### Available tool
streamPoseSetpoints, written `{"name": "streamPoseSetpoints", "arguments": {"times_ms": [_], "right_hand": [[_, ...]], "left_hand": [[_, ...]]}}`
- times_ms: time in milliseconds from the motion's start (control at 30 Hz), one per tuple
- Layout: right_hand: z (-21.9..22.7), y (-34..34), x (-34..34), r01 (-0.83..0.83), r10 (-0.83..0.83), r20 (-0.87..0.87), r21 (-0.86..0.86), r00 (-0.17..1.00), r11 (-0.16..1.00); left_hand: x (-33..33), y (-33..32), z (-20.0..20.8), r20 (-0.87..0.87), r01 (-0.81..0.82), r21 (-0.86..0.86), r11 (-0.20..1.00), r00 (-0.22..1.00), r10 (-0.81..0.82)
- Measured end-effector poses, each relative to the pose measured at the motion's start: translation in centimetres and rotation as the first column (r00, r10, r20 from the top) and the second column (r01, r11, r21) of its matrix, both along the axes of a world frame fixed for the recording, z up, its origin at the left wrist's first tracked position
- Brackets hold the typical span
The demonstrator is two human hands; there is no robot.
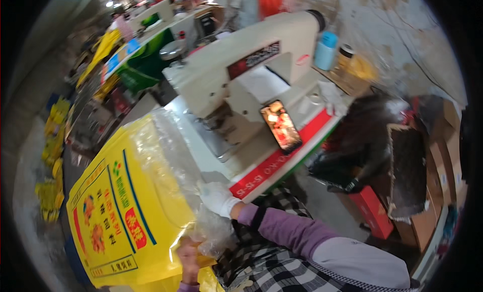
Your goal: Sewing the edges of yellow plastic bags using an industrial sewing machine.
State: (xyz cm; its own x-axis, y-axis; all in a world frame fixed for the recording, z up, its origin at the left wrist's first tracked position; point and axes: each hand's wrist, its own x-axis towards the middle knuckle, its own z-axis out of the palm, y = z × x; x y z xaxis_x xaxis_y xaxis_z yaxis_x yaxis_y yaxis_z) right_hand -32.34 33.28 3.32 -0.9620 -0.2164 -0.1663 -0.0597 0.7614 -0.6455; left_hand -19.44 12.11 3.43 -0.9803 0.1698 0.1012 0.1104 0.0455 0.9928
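A large yellow woven sack (161, 176) with printed pictures and lettering lies tilted at the left, against the sewing machine's table. A crinkled clear plastic liner (171, 146) sticks out along its right edge. My right hand (217, 199), in a white glove, closes on the edge of this liner beside the table's front corner. Lower down, my bare left hand (188, 257) is curled at the sack's near edge; it is somewhat blurred. Beyond them stands a cream industrial sewing machine (246, 45), its needle area above the pale table.
On the machine table lies a phone with a lit screen (280, 126). A blue bottle (326, 50) and a dark-lidded jar (345, 55) stand behind. Cardboard (427, 191), a red box (371, 211) and a dark plastic bag (342, 166) are at the right. Yellow sacks (53, 141) lie far left.
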Motion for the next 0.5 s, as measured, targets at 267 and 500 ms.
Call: {"name": "streamPoseSetpoints", "arguments": {"times_ms": [267,500], "right_hand": [[3.1,-1.3,3.0,-0.241,0.046,-0.655,-0.211,0.754,0.947],[-3.4,3.6,-0.6,-0.251,0.224,-0.640,0.051,0.735,0.967]], "left_hand": [[-6.2,5.8,0.3,-0.277,-0.042,-0.650,0.759,0.943,-0.186],[-3.5,6.0,0.7,-0.039,0.039,-0.556,0.830,0.997,-0.073]]}}
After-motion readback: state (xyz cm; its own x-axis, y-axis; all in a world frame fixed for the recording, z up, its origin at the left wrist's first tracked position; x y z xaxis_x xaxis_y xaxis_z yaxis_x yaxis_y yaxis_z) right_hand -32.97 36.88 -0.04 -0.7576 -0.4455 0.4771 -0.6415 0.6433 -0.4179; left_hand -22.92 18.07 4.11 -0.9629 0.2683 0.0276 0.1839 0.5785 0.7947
